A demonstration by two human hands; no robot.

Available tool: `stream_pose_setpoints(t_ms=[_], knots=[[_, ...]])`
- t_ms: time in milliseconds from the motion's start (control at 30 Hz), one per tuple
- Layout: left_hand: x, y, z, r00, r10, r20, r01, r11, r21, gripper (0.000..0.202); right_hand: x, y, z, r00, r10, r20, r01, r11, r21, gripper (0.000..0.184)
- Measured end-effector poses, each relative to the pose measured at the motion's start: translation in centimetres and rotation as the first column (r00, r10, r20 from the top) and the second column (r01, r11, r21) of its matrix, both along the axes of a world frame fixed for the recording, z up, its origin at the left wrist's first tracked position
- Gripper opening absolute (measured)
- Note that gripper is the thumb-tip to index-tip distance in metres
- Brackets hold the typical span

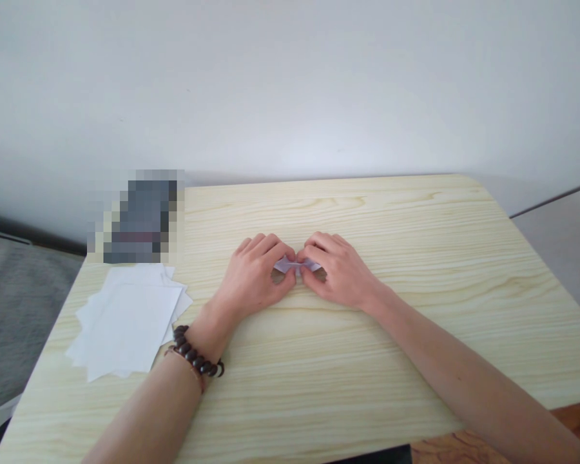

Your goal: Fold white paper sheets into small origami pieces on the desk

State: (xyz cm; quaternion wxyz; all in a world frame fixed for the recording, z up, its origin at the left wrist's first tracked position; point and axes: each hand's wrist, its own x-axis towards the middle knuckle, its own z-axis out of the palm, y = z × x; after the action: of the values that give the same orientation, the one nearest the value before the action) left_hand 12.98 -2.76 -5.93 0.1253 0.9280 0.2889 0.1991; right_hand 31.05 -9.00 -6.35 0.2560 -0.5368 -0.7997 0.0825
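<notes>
A small folded piece of white paper is held between my two hands, just above or on the wooden table. My left hand pinches its left part with thumb and index finger. My right hand pinches the right part in the same way, and the fingertips of both hands nearly meet at the middle. Fingers cover much of the paper, so its full shape is hidden. A dark beaded bracelet circles my left wrist.
Several loose white paper sheets lie in a fanned stack at the table's left. Behind them is a dark, pixelated rectangular object. A white wall rises along the far edge. A black edge shows at the bottom.
</notes>
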Motion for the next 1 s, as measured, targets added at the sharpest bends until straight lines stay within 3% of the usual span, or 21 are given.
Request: stream_pose_setpoints(t_ms=[433,700,1000], knots=[[0.41,-0.38,-0.01,0.996,0.054,-0.065,-0.054,0.999,0.001,0.014,-0.58,0.07,0.12,0.993,-0.111,0.026,0.113,0.991,-0.065,0.012],[0.07,-0.16,0.18,0.998,0.022,-0.061,-0.025,0.999,-0.040,0.013,-0.26,0.14,-0.01,0.996,-0.086,0.022,0.087,0.995,-0.040,0.012],[0.66,-0.75,0.00,0.993,0.109,-0.048,-0.108,0.994,0.012,0.010,-0.45,0.16,-0.18,0.996,-0.086,-0.009,0.086,0.996,0.019,0.009]])
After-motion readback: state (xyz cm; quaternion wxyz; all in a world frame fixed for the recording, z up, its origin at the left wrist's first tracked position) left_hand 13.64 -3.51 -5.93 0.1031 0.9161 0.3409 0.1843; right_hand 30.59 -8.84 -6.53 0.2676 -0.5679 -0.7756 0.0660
